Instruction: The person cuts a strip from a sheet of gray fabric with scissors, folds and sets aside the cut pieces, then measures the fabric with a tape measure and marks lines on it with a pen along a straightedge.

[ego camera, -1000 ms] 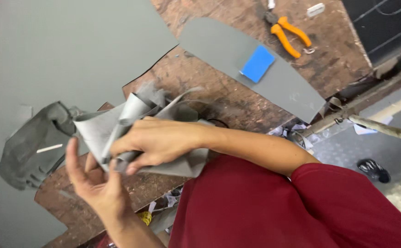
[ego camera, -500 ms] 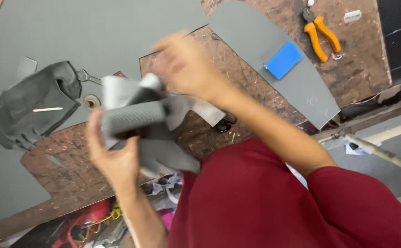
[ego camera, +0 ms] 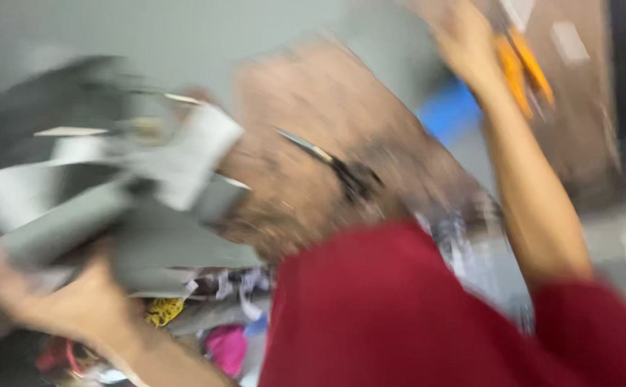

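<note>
Motion blur hides detail; left hand [ego camera: 76,304] grips grey folded material [ego camera: 112,208]

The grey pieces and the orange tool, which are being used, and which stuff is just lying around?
In use:
- folded grey sheet pieces, held by the left hand
- orange-handled pliers, right hand reaching at them; blur hides any contact

Lying about:
- blue block
- colourful scraps below the table edge
- brown worktable

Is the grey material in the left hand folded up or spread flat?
Folded: the grey material is bunched in layered flaps above the left hand. Blur hides finer detail.
</note>
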`<state>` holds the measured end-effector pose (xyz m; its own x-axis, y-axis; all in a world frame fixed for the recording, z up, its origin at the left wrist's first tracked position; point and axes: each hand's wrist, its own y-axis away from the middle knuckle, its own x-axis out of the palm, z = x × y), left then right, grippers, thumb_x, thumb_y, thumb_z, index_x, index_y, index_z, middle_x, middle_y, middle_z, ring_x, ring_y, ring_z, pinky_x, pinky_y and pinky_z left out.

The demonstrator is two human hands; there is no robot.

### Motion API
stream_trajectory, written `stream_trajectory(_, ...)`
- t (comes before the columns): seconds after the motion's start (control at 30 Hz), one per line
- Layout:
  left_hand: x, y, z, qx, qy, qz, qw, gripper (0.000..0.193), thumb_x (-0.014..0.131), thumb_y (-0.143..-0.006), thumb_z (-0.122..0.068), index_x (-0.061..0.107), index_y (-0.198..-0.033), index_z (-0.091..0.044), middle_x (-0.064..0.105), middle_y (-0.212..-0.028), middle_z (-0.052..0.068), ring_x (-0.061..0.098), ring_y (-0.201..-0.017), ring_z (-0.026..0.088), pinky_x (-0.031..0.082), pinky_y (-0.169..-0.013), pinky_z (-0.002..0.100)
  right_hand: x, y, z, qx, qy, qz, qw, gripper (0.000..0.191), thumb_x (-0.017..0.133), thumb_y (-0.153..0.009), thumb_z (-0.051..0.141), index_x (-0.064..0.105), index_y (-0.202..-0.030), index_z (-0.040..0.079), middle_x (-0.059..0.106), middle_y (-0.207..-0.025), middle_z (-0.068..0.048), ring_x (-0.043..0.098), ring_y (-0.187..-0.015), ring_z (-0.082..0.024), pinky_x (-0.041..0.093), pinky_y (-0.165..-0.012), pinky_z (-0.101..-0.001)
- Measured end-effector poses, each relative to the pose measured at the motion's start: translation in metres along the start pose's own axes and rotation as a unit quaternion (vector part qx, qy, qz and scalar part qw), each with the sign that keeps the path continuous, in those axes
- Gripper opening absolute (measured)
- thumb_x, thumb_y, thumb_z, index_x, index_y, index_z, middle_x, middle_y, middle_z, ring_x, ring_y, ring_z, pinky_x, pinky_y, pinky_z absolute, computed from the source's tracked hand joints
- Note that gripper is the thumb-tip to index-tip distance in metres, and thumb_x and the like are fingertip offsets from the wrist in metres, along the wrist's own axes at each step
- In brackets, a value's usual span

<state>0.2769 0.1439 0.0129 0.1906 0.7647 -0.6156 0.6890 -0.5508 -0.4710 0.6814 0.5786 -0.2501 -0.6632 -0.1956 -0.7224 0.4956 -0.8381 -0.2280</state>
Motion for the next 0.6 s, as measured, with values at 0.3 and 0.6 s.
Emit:
stream_trajectory(0.3,-0.004,0.002,-0.07,-0.298,0.099,0.012,0.949,0.105,0.076,-0.063,-0.001,0.036,-0.158,-0.021,0.068,-0.135,0.011,0.07,-0.119,0.025,0.057,-0.1,0.033,-0.019,-0.003,0.369,-0.009,-0.238,0.205,0.949,0.021,0.064,-0.101,-0.002,0.072,-0.119,0.005,0.069,-0.104,-0.001,0.063,-0.092,-0.01,0.05,-0.081,-0.0266)
stream_trajectory(0.6,-0.038,0.061,-0.035,-0.105,0.218,-0.02,0.97,0.104,0.091,-0.072,-0.008,0.035,-0.159,-0.015,0.053,-0.15,0.021,0.052,-0.141,0.033,0.042,-0.117,0.042,0.093,0.073,0.486,0.197,-0.637,0.281,0.69,0.016,0.055,-0.101,-0.001,0.06,-0.115,0.005,0.062,-0.101,-0.001,0.058,-0.082,-0.007,0.047,-0.071,-0.0197)
